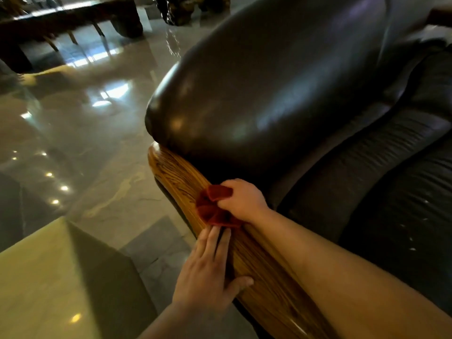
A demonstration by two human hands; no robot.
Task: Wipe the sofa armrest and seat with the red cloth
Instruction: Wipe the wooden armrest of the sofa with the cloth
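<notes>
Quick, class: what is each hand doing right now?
Left hand: open, flat on the wooden armrest.
Right hand: closed on the red cloth.

Right hand (pixel 241 200) fisted, gripping; left hand (pixel 210 272) flat, fingers extended.

A glossy grey stone floor (pixel 80 133) fills the left of the frame, mirroring bright window light and small ceiling spots. A long dark wooden table (pixel 71 15) stands upper left; a pale block (pixel 44 277) sits lower left.
</notes>
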